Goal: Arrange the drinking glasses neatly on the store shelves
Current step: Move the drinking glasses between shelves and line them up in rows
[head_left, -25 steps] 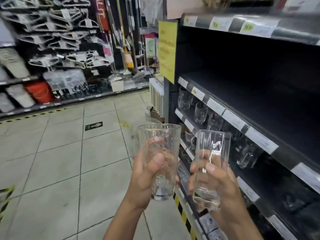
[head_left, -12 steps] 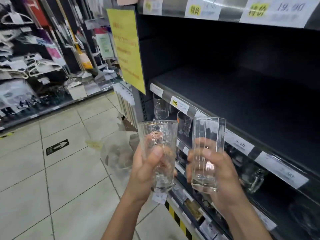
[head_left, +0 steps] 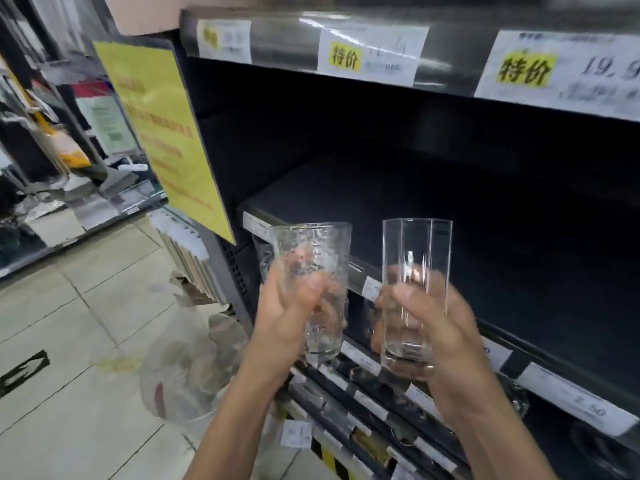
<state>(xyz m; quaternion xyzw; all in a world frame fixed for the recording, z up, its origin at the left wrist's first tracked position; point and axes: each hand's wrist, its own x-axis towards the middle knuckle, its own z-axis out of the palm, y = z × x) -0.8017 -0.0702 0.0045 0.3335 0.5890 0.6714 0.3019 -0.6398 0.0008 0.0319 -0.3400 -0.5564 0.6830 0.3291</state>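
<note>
- In front of the dark shelf (head_left: 381, 202), near its front edge, two empty drinking glasses were held upright side by side, a little apart and not touching.
- The left hand (head_left: 287, 320) gripped the textured glass (head_left: 311, 258) around its lower half. The thumb lay across the near side, and the fingers showed through the patterned wall.
- The right hand (head_left: 446, 330) gripped the smooth glass (head_left: 417, 258), a tall straight-sided one, around its lower half, with the thumb on the near face.
- Both glasses were in the air, their rims level with the shelf's front edge.
- White labels ran along that front edge, partly hidden behind the glasses.
- The upper shelf edge (head_left: 284, 39) carried white price tags (head_left: 369, 57) with yellow patches.
- A yellow sign (head_left: 162, 133) hung at the left end of the shelving unit.
- Lower shelves (head_left: 367, 407) beneath the hands showed more labels. What stood on them was too blurred to tell.
- A pale tiled floor (head_left: 69, 323) stretched away to the left.
</note>
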